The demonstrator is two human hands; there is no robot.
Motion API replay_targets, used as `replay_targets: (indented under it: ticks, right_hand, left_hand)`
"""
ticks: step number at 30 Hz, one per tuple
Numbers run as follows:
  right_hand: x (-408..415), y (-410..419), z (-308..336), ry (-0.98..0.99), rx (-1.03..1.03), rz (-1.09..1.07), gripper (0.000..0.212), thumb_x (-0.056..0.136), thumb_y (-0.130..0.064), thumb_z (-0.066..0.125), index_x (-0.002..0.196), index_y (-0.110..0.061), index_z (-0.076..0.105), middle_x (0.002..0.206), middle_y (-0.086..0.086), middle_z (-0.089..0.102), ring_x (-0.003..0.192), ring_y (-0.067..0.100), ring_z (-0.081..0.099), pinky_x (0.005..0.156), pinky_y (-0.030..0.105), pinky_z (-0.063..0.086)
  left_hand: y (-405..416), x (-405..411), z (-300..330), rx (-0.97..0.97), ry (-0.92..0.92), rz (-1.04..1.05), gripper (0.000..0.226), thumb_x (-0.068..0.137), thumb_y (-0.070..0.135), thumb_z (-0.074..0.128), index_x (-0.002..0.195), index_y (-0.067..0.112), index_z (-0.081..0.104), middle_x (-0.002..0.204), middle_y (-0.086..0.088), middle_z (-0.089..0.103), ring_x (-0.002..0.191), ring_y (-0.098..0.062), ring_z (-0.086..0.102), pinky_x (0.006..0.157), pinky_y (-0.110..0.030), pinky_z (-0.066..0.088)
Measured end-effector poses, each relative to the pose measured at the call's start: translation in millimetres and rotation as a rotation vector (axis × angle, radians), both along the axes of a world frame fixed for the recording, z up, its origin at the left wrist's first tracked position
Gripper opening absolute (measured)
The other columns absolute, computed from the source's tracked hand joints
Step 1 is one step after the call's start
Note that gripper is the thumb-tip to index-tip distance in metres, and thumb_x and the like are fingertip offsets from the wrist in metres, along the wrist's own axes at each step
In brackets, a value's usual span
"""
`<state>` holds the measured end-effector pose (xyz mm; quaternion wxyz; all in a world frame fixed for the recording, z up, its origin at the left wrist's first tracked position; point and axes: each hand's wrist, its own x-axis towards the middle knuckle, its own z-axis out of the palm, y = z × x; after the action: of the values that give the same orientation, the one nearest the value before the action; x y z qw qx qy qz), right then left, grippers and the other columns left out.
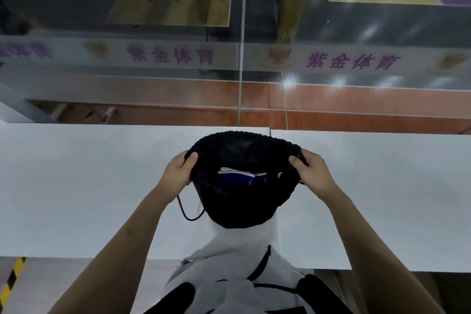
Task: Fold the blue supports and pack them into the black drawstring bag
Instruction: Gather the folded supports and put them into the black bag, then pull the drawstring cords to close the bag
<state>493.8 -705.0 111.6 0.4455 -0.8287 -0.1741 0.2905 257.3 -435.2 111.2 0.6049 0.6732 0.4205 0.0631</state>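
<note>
The black drawstring bag (237,209) hangs in the air above the white table, its mouth held wide apart. My left hand (178,170) grips the left side of the gathered rim, and my right hand (312,172) grips the right side. Inside the mouth lie the folded blue supports (240,178), dark blue with white edges, partly hidden by the bag's wall. A loop of black cord (190,214) dangles from the bag's lower left.
The white table (76,186) spreads left and right under the bag, made of two tops with a seam at the far middle. Past its far edge stands a glass wall with purple lettering. A yellow-black striped floor marking (11,280) shows at bottom left.
</note>
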Motion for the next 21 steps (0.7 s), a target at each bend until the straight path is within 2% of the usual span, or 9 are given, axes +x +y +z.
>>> replay_targets:
  ticks: [2,5,8,10,12,14,17,19,21]
  right_hand:
    - [3,0,20,0.042,0.113,-0.075,0.019,0.098,-0.026,0.057,0.088,-0.015,0.069,0.078,0.01,0.068,0.074,0.025,0.066,0.069,0.045,0.058]
    - [11,1,49,0.003,0.226,-0.209,0.015,0.096,-0.025,0.059,0.089,-0.018,0.07,0.074,0.003,0.065,0.071,0.024,0.06,0.063,0.04,0.049]
    - [18,-2,66,-0.012,0.282,-0.199,0.018,0.101,-0.031,0.062,0.092,-0.016,0.06,0.062,-0.01,0.053,0.062,0.016,0.043,0.058,0.033,0.036]
    - [22,-4,68,-0.003,0.343,-0.175,0.018,0.104,-0.032,0.057,0.101,-0.017,0.065,0.065,-0.012,0.052,0.061,0.013,0.04,0.062,0.032,0.036]
    - [26,-7,63,-0.029,0.366,-0.192,0.02,0.106,-0.026,0.051,0.105,-0.02,0.071,0.073,-0.006,0.052,0.065,0.016,0.038,0.066,0.035,0.037]
    - [32,-14,59,-0.099,0.353,-0.228,0.026,0.106,-0.017,0.048,0.106,-0.026,0.072,0.07,-0.012,0.051,0.066,0.017,0.038,0.066,0.035,0.039]
    - [42,-29,53,-0.169,0.357,-0.272,0.033,0.106,-0.012,0.047,0.099,-0.034,0.069,0.063,-0.014,0.044,0.064,0.018,0.036,0.065,0.038,0.036]
    - [45,-33,50,-0.18,0.312,-0.238,0.034,0.107,-0.01,0.045,0.099,-0.031,0.07,0.064,-0.004,0.046,0.065,0.019,0.041,0.067,0.036,0.038]
    - [43,-31,48,-0.136,0.295,-0.2,0.033,0.107,-0.006,0.043,0.103,-0.022,0.072,0.065,0.007,0.049,0.064,0.019,0.046,0.069,0.035,0.039]
  left_hand:
    - [8,2,21,-0.078,-0.141,0.061,0.03,0.107,0.034,0.049,0.101,0.011,0.068,0.08,0.005,0.069,0.072,-0.01,0.067,0.066,-0.023,0.056]
    - [34,1,41,-0.123,-0.335,0.14,0.023,0.105,0.026,0.054,0.106,0.009,0.07,0.092,-0.005,0.07,0.079,-0.019,0.067,0.066,-0.028,0.05]
    - [57,4,46,-0.128,-0.423,0.235,0.019,0.105,0.02,0.053,0.092,0.016,0.067,0.069,0.006,0.055,0.055,-0.009,0.04,0.048,-0.02,0.028]
    - [69,6,43,-0.171,-0.486,0.245,0.02,0.108,0.019,0.048,0.11,0.012,0.067,0.063,0.01,0.049,0.052,-0.006,0.032,0.048,-0.018,0.029]
    - [81,2,37,-0.151,-0.476,0.229,0.026,0.109,0.021,0.046,0.125,0.011,0.064,0.062,0.013,0.048,0.056,-0.006,0.032,0.055,-0.018,0.033]
    - [93,-6,29,0.001,-0.375,0.225,0.028,0.108,0.024,0.047,0.127,0.017,0.066,0.067,0.014,0.05,0.061,-0.009,0.036,0.063,-0.02,0.036]
    - [106,-20,21,0.192,-0.292,0.315,0.029,0.107,0.022,0.045,0.111,0.022,0.073,0.08,0.006,0.057,0.063,-0.012,0.04,0.067,-0.025,0.038]
    - [106,-23,15,0.185,-0.237,0.339,0.033,0.107,0.019,0.043,0.097,0.024,0.074,0.077,0.004,0.058,0.059,-0.011,0.041,0.067,-0.028,0.04]
    - [100,-22,8,0.085,-0.187,0.278,0.033,0.108,0.025,0.044,0.092,0.018,0.073,0.067,0.005,0.049,0.06,-0.013,0.042,0.066,-0.031,0.041]
